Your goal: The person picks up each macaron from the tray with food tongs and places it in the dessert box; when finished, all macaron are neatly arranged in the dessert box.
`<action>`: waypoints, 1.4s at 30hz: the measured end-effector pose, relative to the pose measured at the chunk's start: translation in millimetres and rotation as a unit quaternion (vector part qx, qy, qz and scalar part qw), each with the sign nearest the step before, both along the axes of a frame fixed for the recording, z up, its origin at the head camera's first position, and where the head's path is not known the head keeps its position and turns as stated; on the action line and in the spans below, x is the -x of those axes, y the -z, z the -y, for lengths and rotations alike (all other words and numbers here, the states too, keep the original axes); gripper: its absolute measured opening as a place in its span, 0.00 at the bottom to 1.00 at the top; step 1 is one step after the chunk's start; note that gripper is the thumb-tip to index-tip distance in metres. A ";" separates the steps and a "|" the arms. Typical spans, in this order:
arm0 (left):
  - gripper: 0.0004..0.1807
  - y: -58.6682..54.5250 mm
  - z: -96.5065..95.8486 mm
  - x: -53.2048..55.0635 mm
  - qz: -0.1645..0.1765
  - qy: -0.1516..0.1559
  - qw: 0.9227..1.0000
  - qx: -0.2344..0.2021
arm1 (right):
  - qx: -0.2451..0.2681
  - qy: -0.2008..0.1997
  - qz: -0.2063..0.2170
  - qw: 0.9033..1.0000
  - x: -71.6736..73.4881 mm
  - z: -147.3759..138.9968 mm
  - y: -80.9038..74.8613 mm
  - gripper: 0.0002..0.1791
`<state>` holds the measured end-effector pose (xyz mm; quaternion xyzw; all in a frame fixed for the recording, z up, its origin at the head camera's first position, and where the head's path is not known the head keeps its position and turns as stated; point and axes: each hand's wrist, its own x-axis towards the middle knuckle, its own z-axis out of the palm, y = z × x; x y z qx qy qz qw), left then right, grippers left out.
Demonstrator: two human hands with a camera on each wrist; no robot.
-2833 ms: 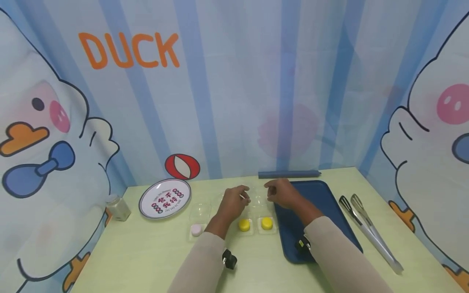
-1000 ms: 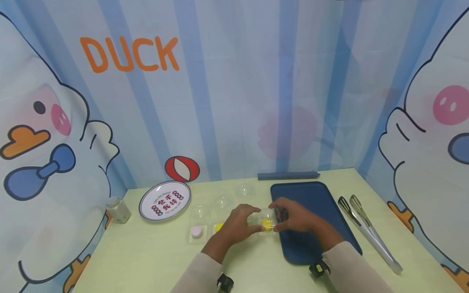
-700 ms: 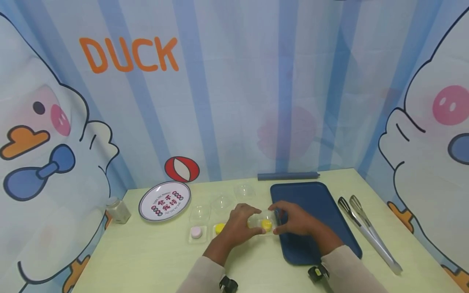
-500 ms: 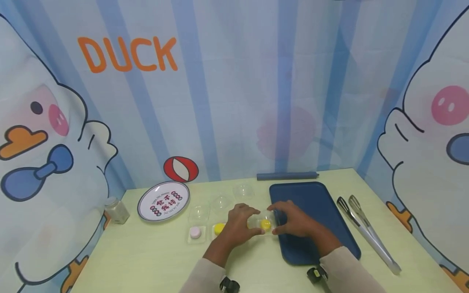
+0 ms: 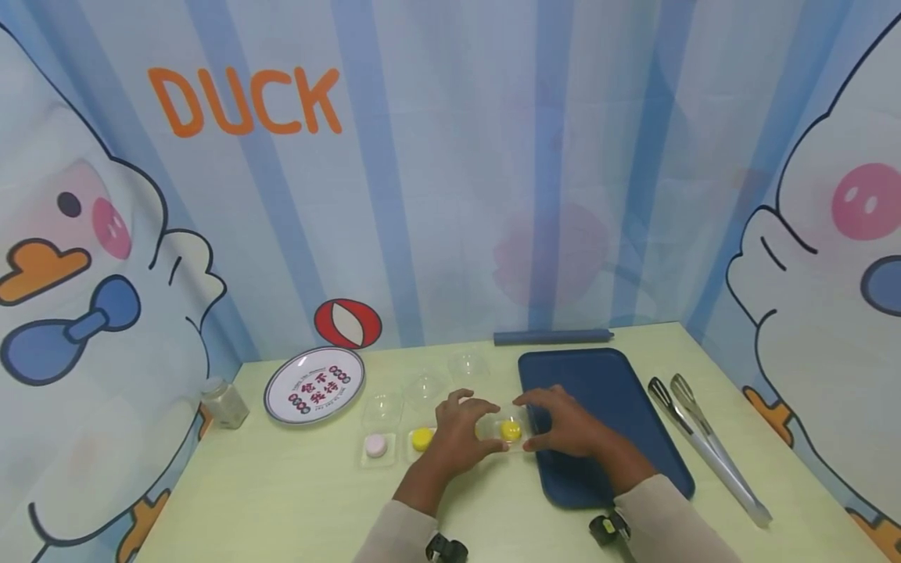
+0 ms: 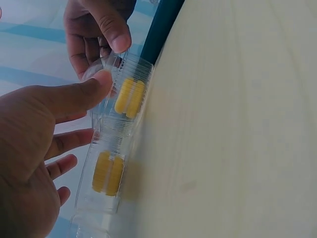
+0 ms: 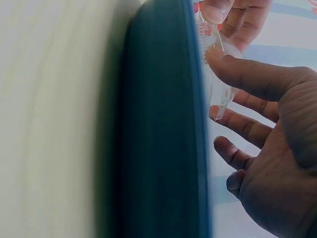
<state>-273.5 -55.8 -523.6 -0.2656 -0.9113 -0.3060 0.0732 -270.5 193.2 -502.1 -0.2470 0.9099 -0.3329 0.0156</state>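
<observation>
Between both hands sits a clear plastic clamshell box with a yellow macaron inside, its lid folded over. My left hand pinches its left side between thumb and fingers. On the opposite side, my right hand pinches it the same way, right by the blue tray's edge. In the left wrist view a second yellow macaron sits in the neighbouring box, largely hidden by my left hand in the head view. Further left, a yellow macaron and a pale pink macaron lie in boxes with raised lids.
A dark blue tray lies to the right, with metal tongs beyond it. At the back left are a white patterned plate and a small jar. A blue-grey bar lies along the back edge.
Both hands have come forward from the raised lids at the back, and the rightmost box's lid has folded down over its yellow macaron. Over the last second the hands have barely moved.
</observation>
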 end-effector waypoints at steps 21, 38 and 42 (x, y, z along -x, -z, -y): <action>0.30 3.6 1.3 0.7 0.012 -0.009 1.000 -0.005 | -0.003 0.004 0.007 1.000 -0.9 2.1 1.3 0.37; 0.28 4.6 0.3 1.4 -0.005 -0.016 0.999 0.030 | -0.003 0.006 0.006 1.000 -0.3 2.9 3.9 0.38; 0.28 4.5 -0.3 0.9 -0.008 -0.019 0.999 0.032 | -0.006 0.012 0.014 1.000 0.3 1.8 5.0 0.39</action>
